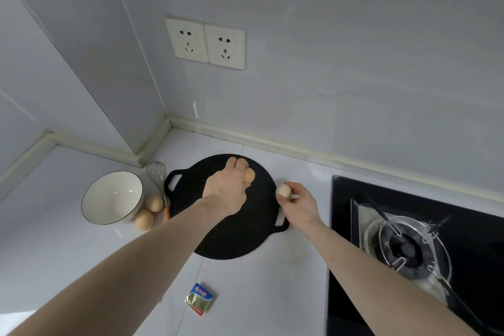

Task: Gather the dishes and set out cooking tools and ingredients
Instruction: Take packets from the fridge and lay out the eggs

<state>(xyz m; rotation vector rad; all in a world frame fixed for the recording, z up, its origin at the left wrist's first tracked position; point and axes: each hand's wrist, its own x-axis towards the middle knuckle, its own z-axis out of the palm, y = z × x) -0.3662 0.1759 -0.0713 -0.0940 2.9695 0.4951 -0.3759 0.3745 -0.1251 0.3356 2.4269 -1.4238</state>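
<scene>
Now left hand (227, 191) fingers curl round egg (249, 175); right hand (301, 203) apparently pinches second egg (283, 190); bowl (112, 197), whisk (158, 180) left.

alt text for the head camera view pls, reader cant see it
Over a white kitchen counter, the left hand and right hand each hold an egg above a round black griddle pan. To the left sit a white bowl, a whisk and two more eggs; a small foil packet lies nearer, a gas burner at right.

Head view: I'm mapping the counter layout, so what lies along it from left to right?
Bowl → whisk → black griddle pan → gas stove.
</scene>
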